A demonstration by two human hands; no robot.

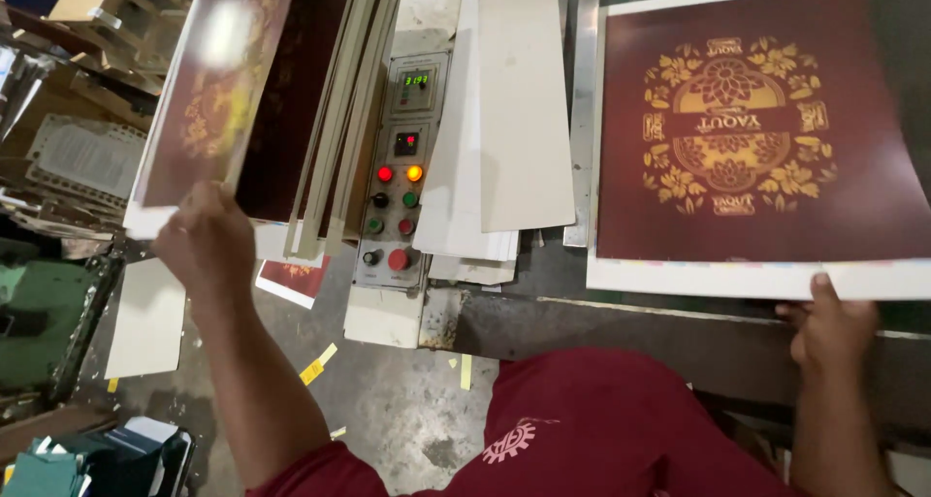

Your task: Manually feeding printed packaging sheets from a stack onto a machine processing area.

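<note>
I have one view only, from the camera on the person's head. It looks steeply down over the chest and both arms, close to the work: the control panel (396, 172) sits centre, with the concrete floor (398, 410) directly beneath.

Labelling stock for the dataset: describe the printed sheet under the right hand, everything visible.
The printed sheet is a large rectangular card or paper, dark maroon with a gold floral ornamental emblem in the middle and a white unprinted margin round the edges, with a thin row of small colour marks along the near margin. It lies flat on the machine bed, its design upside down to the camera. The surface looks smooth and slightly glossy. The right hand pinches its near edge, thumb on top of the white margin.
</note>
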